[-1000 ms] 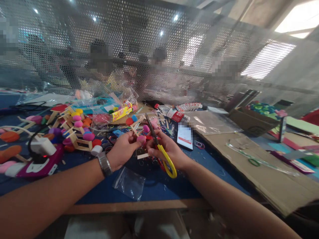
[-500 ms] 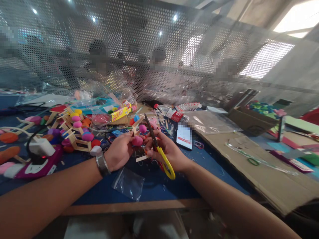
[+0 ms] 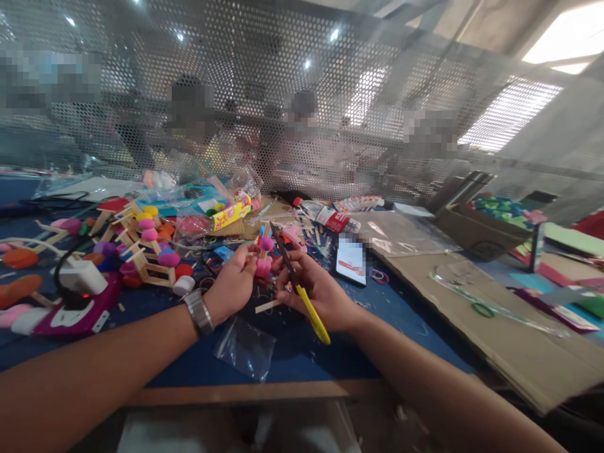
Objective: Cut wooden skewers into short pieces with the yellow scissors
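Observation:
My left hand point(image 3: 232, 283), wearing a metal-banded watch point(image 3: 201, 313), pinches a small craft piece of pale wooden sticks with pink balls point(image 3: 264, 267). Close beside it, my right hand point(image 3: 318, 290) is closed around yellow-handled scissors point(image 3: 312, 314). Their dark blades point up and away, just right of the pink balls. A flat pale wooden stick point(image 3: 267, 306) sticks out under the right fingers; whether they grip it I cannot tell. Part of the craft piece is hidden behind my left fingers.
Stick-and-ball pieces point(image 3: 160, 272) are heaped left, behind a purple power strip point(image 3: 89, 314). A phone point(image 3: 351, 259), a bottle point(image 3: 333, 219) and cardboard point(image 3: 491, 340) lie right. A small clear bag point(image 3: 245, 349) lies near the front edge. A perforated metal screen point(image 3: 236, 94) stands behind.
My left hand has turned the pink-ball piece slightly, so its sticks stand more upright. The scissors have rotated in my right hand, their yellow handle now showing more edge-on.

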`<action>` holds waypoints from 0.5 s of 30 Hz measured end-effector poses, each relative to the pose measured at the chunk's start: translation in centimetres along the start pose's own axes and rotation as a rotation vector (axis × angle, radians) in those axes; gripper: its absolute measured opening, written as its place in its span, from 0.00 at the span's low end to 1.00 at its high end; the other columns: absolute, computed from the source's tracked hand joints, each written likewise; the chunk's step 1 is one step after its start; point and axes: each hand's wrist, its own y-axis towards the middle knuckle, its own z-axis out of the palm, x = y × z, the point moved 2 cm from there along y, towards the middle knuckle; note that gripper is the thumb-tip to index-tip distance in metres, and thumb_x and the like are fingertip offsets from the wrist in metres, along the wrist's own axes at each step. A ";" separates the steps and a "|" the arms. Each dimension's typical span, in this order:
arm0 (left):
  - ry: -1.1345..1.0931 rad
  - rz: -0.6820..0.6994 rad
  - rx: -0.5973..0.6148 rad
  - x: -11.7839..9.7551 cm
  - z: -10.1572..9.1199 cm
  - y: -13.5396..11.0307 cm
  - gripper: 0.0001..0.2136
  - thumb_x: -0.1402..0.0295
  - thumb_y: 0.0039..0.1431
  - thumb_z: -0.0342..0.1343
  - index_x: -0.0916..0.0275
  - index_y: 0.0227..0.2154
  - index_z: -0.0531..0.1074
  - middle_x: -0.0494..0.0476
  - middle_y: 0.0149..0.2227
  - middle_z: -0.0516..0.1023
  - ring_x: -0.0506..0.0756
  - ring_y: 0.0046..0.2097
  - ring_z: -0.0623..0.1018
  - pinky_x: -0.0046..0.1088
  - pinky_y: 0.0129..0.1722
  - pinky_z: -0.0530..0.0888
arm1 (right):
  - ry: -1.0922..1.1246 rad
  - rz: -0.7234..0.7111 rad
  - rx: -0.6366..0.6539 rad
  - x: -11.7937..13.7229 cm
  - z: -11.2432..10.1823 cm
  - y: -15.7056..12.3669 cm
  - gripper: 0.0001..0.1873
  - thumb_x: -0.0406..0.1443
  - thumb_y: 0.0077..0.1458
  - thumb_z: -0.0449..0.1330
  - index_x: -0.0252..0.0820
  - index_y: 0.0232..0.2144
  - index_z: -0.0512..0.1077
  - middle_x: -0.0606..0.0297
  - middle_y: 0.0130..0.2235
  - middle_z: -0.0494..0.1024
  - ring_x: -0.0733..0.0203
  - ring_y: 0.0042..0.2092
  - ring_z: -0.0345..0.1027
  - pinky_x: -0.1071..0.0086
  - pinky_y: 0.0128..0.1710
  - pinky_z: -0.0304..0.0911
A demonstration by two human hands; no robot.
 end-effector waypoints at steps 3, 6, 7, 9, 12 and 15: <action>0.123 -0.032 0.054 0.3 -0.3 0.1 0.11 0.58 0.58 0.59 0.61 0.33 0.72 0.50 0.23 0.74 0.52 0.21 0.71 0.27 0.22 0.66 | 0.003 0.002 -0.004 -0.1 -0.1 0.1 0.24 0.42 0.54 0.68 0.46 0.47 0.61 0.69 0.32 0.70 0.64 0.33 0.66 0.67 0.35 0.64; 0.122 -0.070 0.143 0.6 -0.3 0.1 0.11 0.59 0.55 0.62 0.61 0.34 0.74 0.49 0.19 0.72 0.52 0.19 0.69 0.27 0.20 0.63 | 0.014 0.014 -0.008 -0.1 -0.3 0.0 0.24 0.42 0.54 0.68 0.47 0.46 0.60 0.69 0.33 0.71 0.64 0.32 0.66 0.68 0.32 0.64; 0.115 -0.069 0.157 0.6 -0.4 0.1 0.11 0.61 0.53 0.64 0.61 0.36 0.74 0.49 0.20 0.73 0.52 0.20 0.70 0.27 0.22 0.64 | 0.018 0.014 -0.010 -0.2 -0.4 0.0 0.24 0.42 0.54 0.68 0.47 0.46 0.60 0.69 0.33 0.71 0.64 0.32 0.66 0.68 0.32 0.65; 0.128 -0.036 0.146 0.4 -0.5 0.0 0.12 0.66 0.48 0.66 0.61 0.37 0.75 0.51 0.22 0.75 0.54 0.23 0.73 0.28 0.26 0.67 | 0.020 0.011 -0.007 -0.2 -0.5 -0.1 0.24 0.42 0.53 0.68 0.47 0.46 0.60 0.69 0.33 0.71 0.63 0.33 0.67 0.67 0.34 0.65; 0.214 0.066 0.099 0.0 -0.5 -0.2 0.13 0.70 0.45 0.67 0.60 0.37 0.76 0.55 0.29 0.79 0.57 0.31 0.76 0.29 0.32 0.70 | 0.014 0.009 0.013 -0.2 -0.7 0.0 0.24 0.42 0.53 0.68 0.47 0.46 0.60 0.69 0.32 0.71 0.62 0.34 0.68 0.66 0.36 0.66; 0.278 0.130 0.070 -0.5 -0.5 -0.3 0.14 0.71 0.44 0.68 0.59 0.37 0.76 0.59 0.34 0.81 0.60 0.35 0.77 0.30 0.34 0.71 | 0.007 -0.007 0.002 -0.4 -0.9 0.0 0.24 0.41 0.53 0.68 0.47 0.46 0.60 0.70 0.31 0.70 0.61 0.35 0.67 0.64 0.37 0.65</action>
